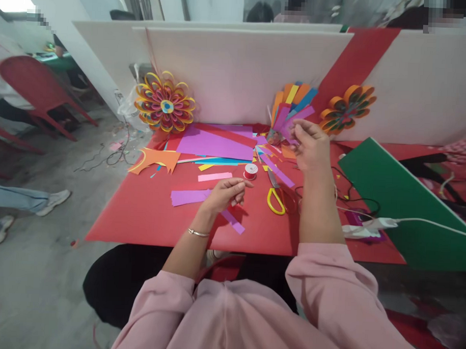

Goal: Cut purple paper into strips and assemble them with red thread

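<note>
Left hand: the left hand (228, 193) hangs over the table's middle, fingers curled, thumb and forefinger drawn together; I cannot tell whether they grasp anything thin. A bracelet (199, 233) circles the wrist.
Right hand: the right hand (312, 144) is raised higher, fingers bent towards the thumb; I cannot tell whether they grasp anything.
Spool: the spool of red thread (250, 171) stands on the red table (140, 217), just beyond the left hand's fingertips.
Scissors: the scissors (275, 186) lie between the two forearms, yellow handle nearer the person.
Loose strips: purple strips (188, 197) lie beside and partly behind the left hand; a pink strip (214, 177) lies just beyond them.
Bundle: a fan of coloured strips (293, 97) stands behind the right hand; touching or apart, I cannot tell.
Flowers: a round paper flower (166, 107) stands at the back left, an orange paper flower (348, 108) at the back right.
Table's back: a purple sheet (214, 143) lies flat between the flowers.
Right side: a green board (407, 211) lies near a white power strip (363, 229).
</note>
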The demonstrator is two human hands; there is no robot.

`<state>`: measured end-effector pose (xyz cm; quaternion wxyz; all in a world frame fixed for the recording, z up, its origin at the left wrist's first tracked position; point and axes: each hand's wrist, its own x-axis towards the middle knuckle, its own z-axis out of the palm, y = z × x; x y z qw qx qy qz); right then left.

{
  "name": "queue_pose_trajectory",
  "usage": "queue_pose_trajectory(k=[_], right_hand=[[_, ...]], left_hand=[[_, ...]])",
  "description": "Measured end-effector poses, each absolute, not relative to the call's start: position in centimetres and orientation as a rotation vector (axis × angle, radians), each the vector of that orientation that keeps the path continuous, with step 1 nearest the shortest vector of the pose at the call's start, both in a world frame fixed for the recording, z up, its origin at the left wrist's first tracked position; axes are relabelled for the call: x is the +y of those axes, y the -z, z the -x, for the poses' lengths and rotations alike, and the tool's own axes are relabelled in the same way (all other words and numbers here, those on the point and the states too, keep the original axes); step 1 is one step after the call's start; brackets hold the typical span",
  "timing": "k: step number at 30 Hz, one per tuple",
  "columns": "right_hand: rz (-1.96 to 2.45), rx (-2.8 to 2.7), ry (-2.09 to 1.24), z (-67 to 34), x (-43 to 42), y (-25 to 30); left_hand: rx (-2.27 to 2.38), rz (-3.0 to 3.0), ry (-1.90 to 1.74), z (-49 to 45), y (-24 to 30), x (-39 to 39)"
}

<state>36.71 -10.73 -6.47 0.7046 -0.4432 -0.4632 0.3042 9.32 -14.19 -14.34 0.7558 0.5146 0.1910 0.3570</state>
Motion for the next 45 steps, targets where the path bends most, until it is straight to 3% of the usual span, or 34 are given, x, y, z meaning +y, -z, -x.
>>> queue_pose_trajectory(k=[11,17,25,31,35,39,45], right_hand=[[0.825,-0.772,-0.934,-39.9,-10.0,10.3],[1.096,-0.784,-0.763,-38.8,-8.4,11.6],[1.415,-1.131,-0.524,-35.5,-6.1,14.5],[1.653,-1.453,-0.481,-31.3,-3.3,15.4],[1.790,-1.597,-0.375,-30.9,-3.9,15.4],[1.830,-1.887,-0.370,-31.6,-6.4,15.9],[1.852,-1.973,-0.397,-31.3,-8.0,18.6]], left_hand=[[0.683,-0.808,-0.946,-8.6,14.4,-11.7],[0.889,-0.734,-1.008,-7.6,14.3,-10.5],[1.587,-1.576,-1.106,-1.8,14.3,-5.8],[2.165,-1.883,-0.764,0.6,14.5,-2.4],[2.083,-2.071,-0.898,-1.6,15.5,-2.4],[1.643,-2.160,-0.877,-6.1,16.9,-4.1],[1.278,-1.976,-0.962,-11.1,18.4,-6.4]])
